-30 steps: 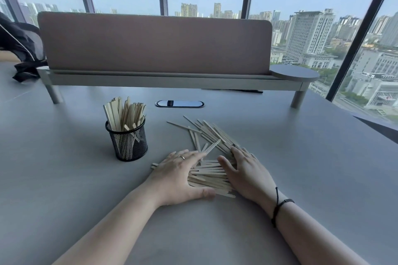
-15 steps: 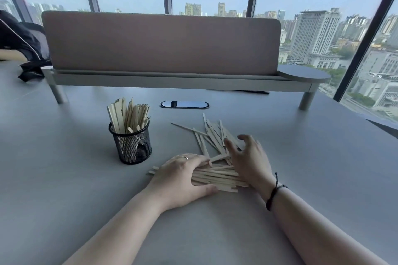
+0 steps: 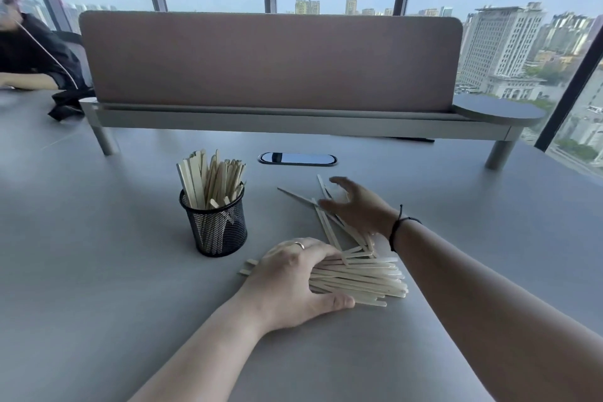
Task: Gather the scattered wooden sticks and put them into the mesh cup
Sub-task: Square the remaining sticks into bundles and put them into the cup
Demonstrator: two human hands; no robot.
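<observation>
Both hands down in the sticks, cup already pretty full

Left hand point(image 3: 293, 281) lies over a bunched pile of sticks point(image 3: 365, 281) on the table point(image 3: 98, 271), thumb along its near edge, fingers curled over the top. Right hand point(image 3: 355, 206) is spread, blurry, reaching over the loose sticks point(image 3: 326, 222) farther back. The cup point(image 3: 213, 225) stands upright just left, holding sticks on end.

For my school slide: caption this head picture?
Left hand holds sticks beside a cup; right hand reaches for more.
</observation>
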